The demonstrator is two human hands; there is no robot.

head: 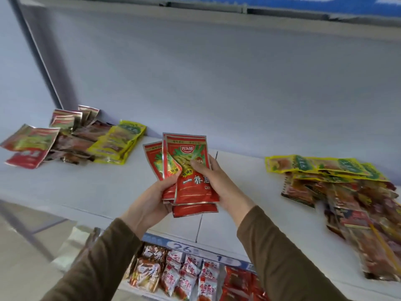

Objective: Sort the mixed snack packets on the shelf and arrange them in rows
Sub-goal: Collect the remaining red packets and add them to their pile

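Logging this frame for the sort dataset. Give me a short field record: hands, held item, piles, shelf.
left hand: grips the red packets from below
right hand: grips the red packets, thumb on the front one
red packets: fanned bunch, held above the shelf
left pile: mixed red, brown and yellow packets
right pile: mixed, yellow packets on top
shelf: white, bare between the piles

Blue price strip [188,248] – packets on lower shelf [186,276] beneath it

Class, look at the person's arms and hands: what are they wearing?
Both arms wear long, plain olive-brown sleeves that end at the wrists. The left hand and right hand are bare: no gloves, rings, watch or bracelets show.
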